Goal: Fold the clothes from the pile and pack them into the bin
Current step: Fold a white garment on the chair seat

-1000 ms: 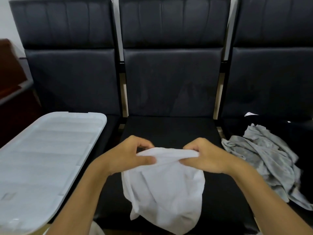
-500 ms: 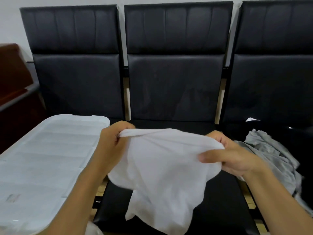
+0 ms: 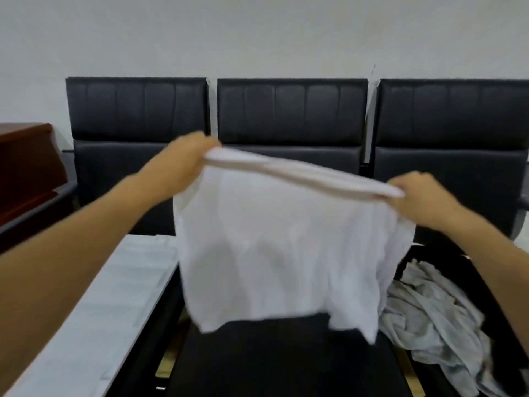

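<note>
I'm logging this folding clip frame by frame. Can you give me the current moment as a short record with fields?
left hand: grips one top corner of white garment
right hand: grips other top corner
garment: held up, spread, hanging above middle seat
pile: grey clothes on right seat
bin: white lid at left

- The shirt [image 3: 286, 253] is plain white.
- The crumpled clothes [image 3: 438, 319] are light grey.
- The chairs [image 3: 292, 118] are black.
- The lid [image 3: 94, 316] is translucent white.
- The wall [image 3: 257, 32] is pale grey.
- The cabinet [image 3: 25, 164] is reddish brown.
</note>
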`<move>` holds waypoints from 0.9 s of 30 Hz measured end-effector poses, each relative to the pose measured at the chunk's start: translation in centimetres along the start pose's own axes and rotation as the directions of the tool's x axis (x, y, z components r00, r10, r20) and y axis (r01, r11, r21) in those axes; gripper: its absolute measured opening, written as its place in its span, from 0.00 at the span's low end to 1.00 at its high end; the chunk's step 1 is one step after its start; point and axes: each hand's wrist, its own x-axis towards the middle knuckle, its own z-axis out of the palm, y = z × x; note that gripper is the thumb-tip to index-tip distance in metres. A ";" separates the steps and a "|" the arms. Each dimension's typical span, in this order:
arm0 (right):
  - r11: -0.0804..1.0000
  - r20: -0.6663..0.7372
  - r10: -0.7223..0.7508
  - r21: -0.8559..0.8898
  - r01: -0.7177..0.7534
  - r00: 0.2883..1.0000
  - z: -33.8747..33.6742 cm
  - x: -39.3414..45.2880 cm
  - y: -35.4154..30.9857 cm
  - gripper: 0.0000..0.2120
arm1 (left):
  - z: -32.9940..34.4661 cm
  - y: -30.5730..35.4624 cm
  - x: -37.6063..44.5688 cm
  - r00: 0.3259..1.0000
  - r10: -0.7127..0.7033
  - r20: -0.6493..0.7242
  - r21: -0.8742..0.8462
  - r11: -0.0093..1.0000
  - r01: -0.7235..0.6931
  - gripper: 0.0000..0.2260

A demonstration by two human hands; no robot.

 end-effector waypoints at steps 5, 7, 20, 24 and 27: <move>0.994 -0.177 -0.076 -0.088 0.061 0.981 -8.8 -1.1 -3.1 0.12 | -4.6 2.2 2.6 0.982 -0.049 -0.182 -0.130 0.991 0.025 0.16; 0.974 -0.018 0.001 -0.229 -0.005 1.000 -9.2 -3.7 -4.0 0.16 | -3.8 2.3 0.1 0.986 0.013 -0.168 -0.116 0.993 -0.033 0.15; 0.858 0.877 0.222 -0.383 0.342 0.425 15.9 -19.5 -0.6 0.18 | 14.9 1.3 -25.1 0.325 -0.240 0.915 0.174 0.960 0.220 0.15; 0.914 0.942 0.308 -0.331 0.233 0.130 14.7 -18.0 1.2 0.15 | 17.3 3.0 -23.1 0.272 -0.193 0.943 0.133 0.966 0.223 0.16; 0.951 0.936 0.284 -0.246 -0.189 0.210 13.1 -15.4 4.8 0.21 | 19.5 3.9 -21.0 0.295 -0.222 0.929 0.170 0.967 0.191 0.14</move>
